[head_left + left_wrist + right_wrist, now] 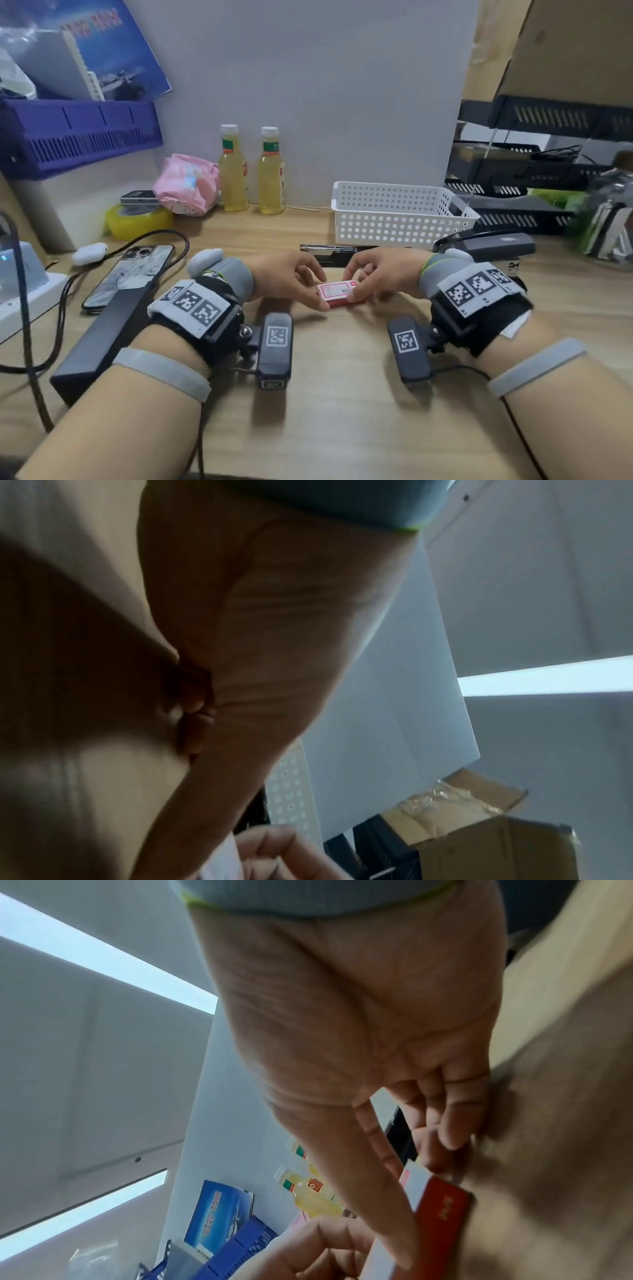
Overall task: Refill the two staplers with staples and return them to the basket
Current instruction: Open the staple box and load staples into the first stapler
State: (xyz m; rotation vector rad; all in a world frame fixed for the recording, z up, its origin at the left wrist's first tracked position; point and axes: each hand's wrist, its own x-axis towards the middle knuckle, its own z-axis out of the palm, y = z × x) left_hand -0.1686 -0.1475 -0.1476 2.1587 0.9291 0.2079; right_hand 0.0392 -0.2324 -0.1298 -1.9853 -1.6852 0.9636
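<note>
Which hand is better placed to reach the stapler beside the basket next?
Probably the right hand: the black stapler lies on its side, near the white basket. The left hand could keep the staple box.

I can read no text for certain. The staple box [337,294] between my fingers carries red print too small to make out, and the bottle labels [227,145] and blue poster [102,37] show blurred characters only.

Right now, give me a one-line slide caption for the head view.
Both hands, left hand and right hand, hold a small red staple box on the wooden desk, white basket behind.
</note>
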